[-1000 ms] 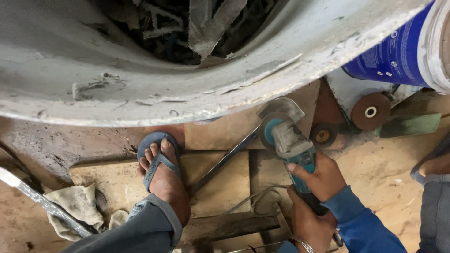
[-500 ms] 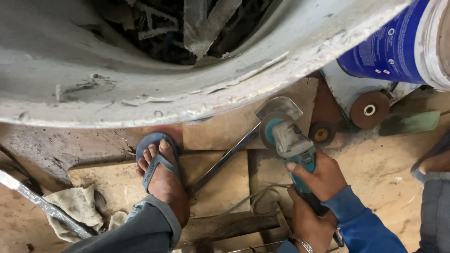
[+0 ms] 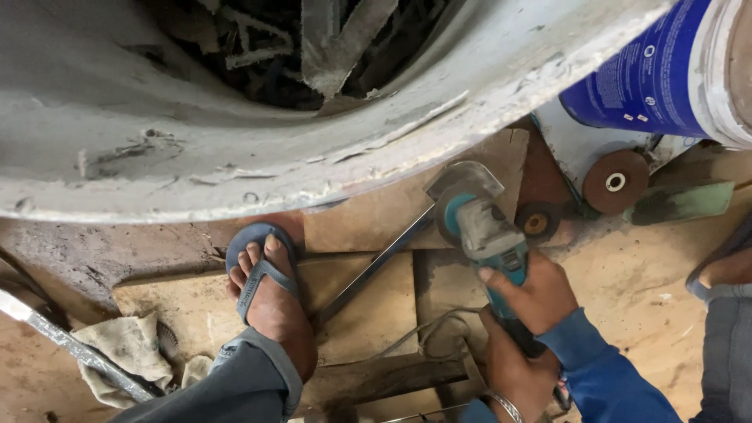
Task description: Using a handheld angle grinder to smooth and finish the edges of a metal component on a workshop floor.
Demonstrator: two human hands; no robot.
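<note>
My right hand (image 3: 534, 294), in a blue sleeve, grips the body of a teal and grey angle grinder (image 3: 479, 223). Just behind it, my left hand (image 3: 509, 374), with a bracelet on the wrist, holds the grinder's rear end. The guarded disc end sits at the upper end of a long flat metal bar (image 3: 376, 266) that lies slanted across wooden boards (image 3: 196, 309). My foot in a blue flip-flop (image 3: 262, 278) rests on the boards beside the bar's lower end.
A big grey drum rim (image 3: 235, 168) with scrap inside fills the top. At top right stands a blue bucket (image 3: 634, 86). Two worn grinding discs (image 3: 615, 182) lie nearby. A dirty rag (image 3: 125, 352) and a metal rod (image 3: 70, 345) lie at left. Another person's foot (image 3: 728, 270) is at right.
The view has drifted slightly; the grinder and both hands stay in nearly the same place at the bar, and the foot has not moved.
</note>
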